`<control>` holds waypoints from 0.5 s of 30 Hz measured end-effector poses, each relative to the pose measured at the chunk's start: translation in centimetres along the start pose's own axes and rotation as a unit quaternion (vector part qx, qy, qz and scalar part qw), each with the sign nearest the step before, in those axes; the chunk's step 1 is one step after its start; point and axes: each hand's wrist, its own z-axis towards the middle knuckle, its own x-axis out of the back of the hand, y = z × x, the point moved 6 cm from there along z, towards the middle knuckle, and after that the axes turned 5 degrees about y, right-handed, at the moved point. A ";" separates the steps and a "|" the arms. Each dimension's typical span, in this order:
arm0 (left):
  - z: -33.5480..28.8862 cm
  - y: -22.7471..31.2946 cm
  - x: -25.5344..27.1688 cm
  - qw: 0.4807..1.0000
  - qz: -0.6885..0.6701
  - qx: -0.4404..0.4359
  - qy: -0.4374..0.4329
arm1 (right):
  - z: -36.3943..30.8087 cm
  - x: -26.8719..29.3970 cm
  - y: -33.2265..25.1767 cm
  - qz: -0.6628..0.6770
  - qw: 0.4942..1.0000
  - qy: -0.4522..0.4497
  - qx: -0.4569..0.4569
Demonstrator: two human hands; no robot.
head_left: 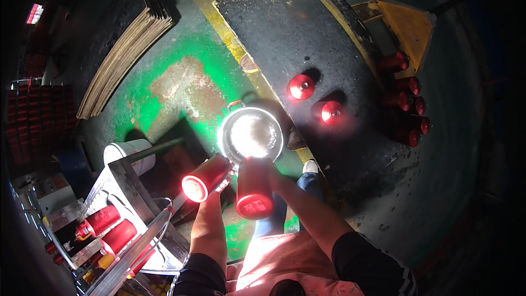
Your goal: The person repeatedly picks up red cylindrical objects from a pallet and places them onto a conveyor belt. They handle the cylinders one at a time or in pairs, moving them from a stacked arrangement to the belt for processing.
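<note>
My left hand (pixel 226 182) is closed round a red metal cylinder (pixel 211 175), shaped like a fire extinguisher body, tilted with its pale-rimmed base toward me. A second red cylinder (pixel 255 186) is in my right hand (pixel 275 180), whose fingers are mostly hidden. Both cylinders slope with their far ends at the near rim of a round metal pot (pixel 223 137); those ends cannot be made out. Bright glare fills the pot's inside. Two more red cylinders stand upright on the dark board to the right, the farther one (pixel 301 87) and the nearer one (pixel 331 113).
The dark board (pixel 274 16) spans the right side, with several red cylinders (pixel 405 100) lying at its far right edge by a yellow metal frame (pixel 408 27). A board stack (pixel 123 57) lies far left. Nearer are a white bucket (pixel 129 153) and a metal bar (pixel 137 241).
</note>
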 end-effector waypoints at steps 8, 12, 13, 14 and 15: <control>0.4 -0.5 0.5 1.000 -0.017 0.018 0.006 | 0.4 1.9 -0.4 -0.039 0.997 -0.061 0.006; 0.6 -1.1 0.4 0.999 -0.016 0.025 0.010 | 1.2 4.4 0.2 0.006 0.996 -0.082 -0.022; 0.5 -1.2 0.5 0.999 -0.019 0.025 0.012 | 1.2 4.9 0.3 -0.001 0.997 -0.073 -0.023; 0.3 -1.4 0.6 0.999 -0.021 0.025 0.014 | 1.1 5.2 0.3 0.001 0.997 -0.073 -0.026; 0.1 -1.5 0.6 0.999 -0.019 0.023 0.015 | 1.0 5.5 0.4 0.004 0.997 -0.073 -0.029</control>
